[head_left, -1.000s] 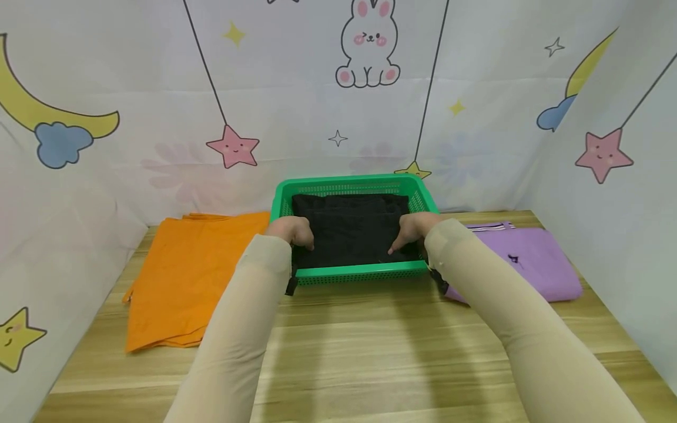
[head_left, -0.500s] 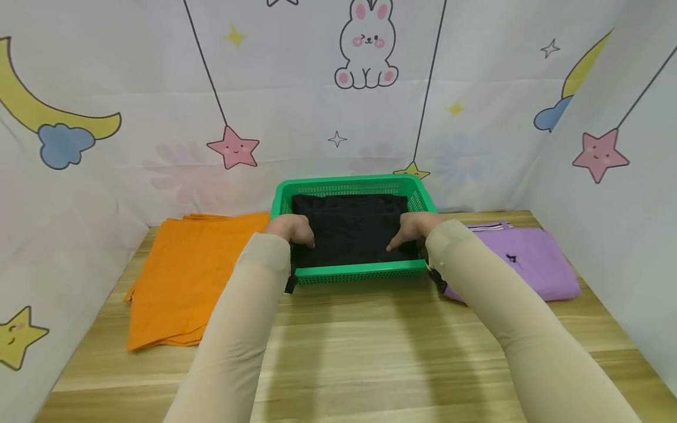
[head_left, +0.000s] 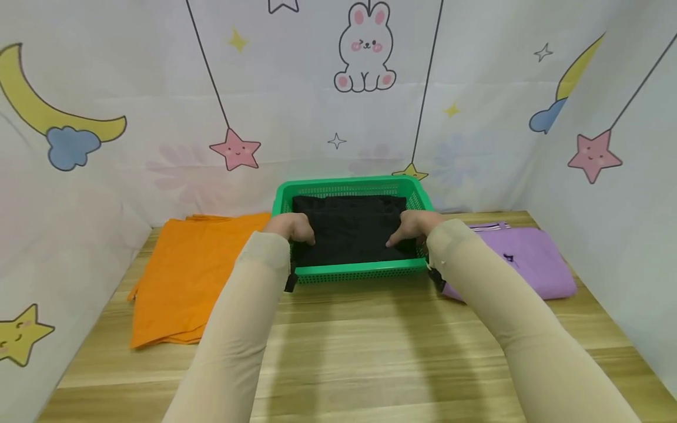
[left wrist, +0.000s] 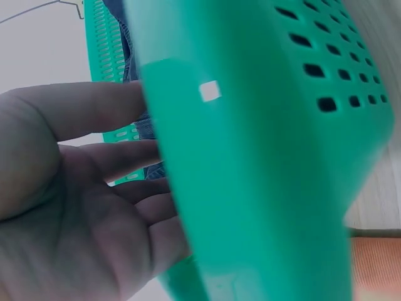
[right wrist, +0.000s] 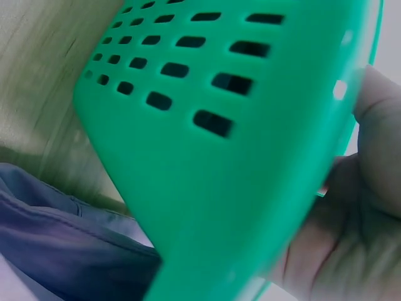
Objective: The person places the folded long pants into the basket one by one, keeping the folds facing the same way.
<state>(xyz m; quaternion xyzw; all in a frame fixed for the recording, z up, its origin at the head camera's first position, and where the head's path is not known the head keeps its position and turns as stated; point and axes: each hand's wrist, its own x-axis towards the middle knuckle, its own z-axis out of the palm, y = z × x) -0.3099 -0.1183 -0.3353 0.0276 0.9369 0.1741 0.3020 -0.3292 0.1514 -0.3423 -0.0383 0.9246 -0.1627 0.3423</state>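
2 hands (head_left: 292, 227) (head_left: 418, 226) reach into basket (head_left: 359, 269).

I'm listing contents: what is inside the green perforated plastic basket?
Folded dark fabric, its sides partly hidden by the left hand and right hand. Anything beneath the fabric is covered and cannot be seen.

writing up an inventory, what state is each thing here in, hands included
green basket: upright, loaded
dark cloth: layered inside basket
orange cloth: folded, lying flat
purple cloth: folded, partly hidden
left hand: over basket's left end, grip unclear
right hand: over basket's right end, grip unclear
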